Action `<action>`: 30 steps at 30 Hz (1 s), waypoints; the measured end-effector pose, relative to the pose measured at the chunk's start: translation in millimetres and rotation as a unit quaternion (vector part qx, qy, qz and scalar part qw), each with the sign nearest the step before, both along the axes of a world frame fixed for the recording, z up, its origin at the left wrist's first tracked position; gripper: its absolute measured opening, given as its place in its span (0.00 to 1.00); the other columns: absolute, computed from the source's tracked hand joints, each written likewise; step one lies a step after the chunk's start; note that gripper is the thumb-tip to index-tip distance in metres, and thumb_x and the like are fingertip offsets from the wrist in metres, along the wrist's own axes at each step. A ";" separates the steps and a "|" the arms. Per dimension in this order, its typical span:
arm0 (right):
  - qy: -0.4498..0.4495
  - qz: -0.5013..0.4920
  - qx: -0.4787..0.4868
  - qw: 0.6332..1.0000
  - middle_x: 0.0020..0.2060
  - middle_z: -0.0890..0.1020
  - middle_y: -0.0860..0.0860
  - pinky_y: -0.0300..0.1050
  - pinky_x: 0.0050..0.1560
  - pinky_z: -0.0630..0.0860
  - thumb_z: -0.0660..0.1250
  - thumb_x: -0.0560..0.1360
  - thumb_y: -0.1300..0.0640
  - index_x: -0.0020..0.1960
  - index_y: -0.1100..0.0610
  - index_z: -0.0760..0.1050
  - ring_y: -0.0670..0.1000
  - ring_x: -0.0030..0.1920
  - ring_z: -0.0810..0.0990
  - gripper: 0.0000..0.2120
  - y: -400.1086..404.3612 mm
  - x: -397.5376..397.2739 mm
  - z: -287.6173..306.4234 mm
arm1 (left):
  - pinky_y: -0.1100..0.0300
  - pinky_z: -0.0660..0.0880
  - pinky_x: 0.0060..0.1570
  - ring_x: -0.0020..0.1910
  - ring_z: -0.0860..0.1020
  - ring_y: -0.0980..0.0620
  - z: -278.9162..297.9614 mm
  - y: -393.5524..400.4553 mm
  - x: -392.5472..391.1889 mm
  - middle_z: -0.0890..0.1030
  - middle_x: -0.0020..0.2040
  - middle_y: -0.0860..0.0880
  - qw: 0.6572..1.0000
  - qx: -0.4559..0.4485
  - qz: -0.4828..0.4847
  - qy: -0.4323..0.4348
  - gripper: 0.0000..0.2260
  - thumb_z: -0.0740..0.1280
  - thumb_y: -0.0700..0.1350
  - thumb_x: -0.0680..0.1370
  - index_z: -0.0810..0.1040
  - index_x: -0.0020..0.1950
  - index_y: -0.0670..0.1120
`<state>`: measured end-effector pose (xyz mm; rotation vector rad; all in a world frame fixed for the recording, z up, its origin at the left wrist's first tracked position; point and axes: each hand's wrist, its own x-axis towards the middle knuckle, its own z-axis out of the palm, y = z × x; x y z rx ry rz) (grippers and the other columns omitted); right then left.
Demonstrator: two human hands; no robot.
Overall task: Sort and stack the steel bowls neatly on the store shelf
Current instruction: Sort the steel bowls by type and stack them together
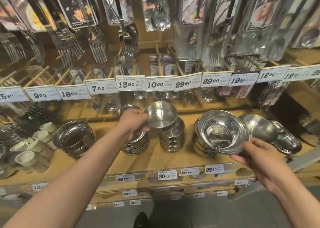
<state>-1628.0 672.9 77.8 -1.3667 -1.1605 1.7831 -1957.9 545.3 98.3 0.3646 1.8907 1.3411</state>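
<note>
Steel bowls stand in stacks along the shelf [173, 160]. Your left hand [134, 122] pinches a small bowl [160, 115] tilted over the middle stack [171, 137]; your right hand [259, 156] grips a wide bowl [223, 132] over the stack [200, 144] toward the shelf's right end. Either tilted bowl could slip, or seat crooked and topple its stack. Both held bowls look empty.
</note>
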 end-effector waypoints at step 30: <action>0.038 0.064 -0.020 0.997 0.48 0.88 0.59 0.40 0.38 0.84 0.65 0.78 0.69 0.55 0.65 0.80 0.54 0.47 0.88 0.08 29.9 -17.8 -13.9 | 0.54 0.84 0.35 0.47 0.86 0.40 -48.8 60.6 7.0 0.84 0.53 0.39 0.990 -0.098 -0.025 0.096 0.08 0.71 0.31 0.76 0.83 0.55 0.35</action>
